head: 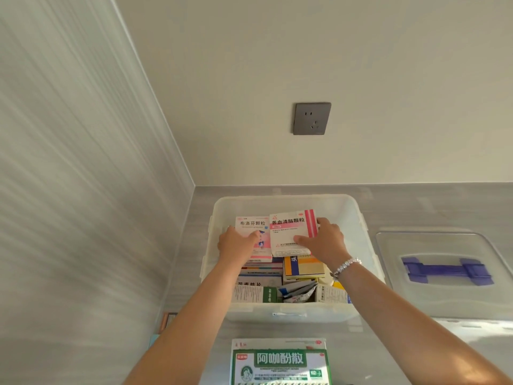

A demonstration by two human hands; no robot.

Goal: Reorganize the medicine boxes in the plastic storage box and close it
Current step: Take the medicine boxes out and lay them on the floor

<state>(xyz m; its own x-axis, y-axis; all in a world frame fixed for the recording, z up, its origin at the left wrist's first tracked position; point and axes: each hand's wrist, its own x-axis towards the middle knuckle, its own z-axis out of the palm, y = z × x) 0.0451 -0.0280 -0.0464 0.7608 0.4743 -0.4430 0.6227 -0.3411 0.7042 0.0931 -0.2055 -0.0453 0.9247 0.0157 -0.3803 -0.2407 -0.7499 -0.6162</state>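
In the middle of the frame a see-through plastic storage box (pixel 288 202) sits open on the grey counter (pixel 416 207), close to the corner of the walls. It is full of medicine boxes.

Both hands are inside it, at the far end. The left hand (pixel 236 244) grips a pink and white medicine box with a picture on it (pixel 254 226); the thumb lies on the front and the other fingers curl round the left edge. The right hand (pixel 323 240) grips a white medicine box with a pink stripe (pixel 293 230), thumb on the front and fingers curled round its right side. The two boxes stand side by side, touching, and lean up toward the camera.

Below them in the frame, more boxes lie packed in the storage box, like a yellow and blue box (pixel 304 266) and some loose foil packets (pixel 298 293).

The clear lid with a purple handle (pixel 447 270) lies flat on the counter at the right of the frame, apart from the storage box. A big green and white medicine box (pixel 280 362) waits on the counter at the bottom of the frame.

This looks like the sorting step. Next, the two held boxes likely need to be set neatly at the far end. The green box may need to go in too. The lid is not on yet.
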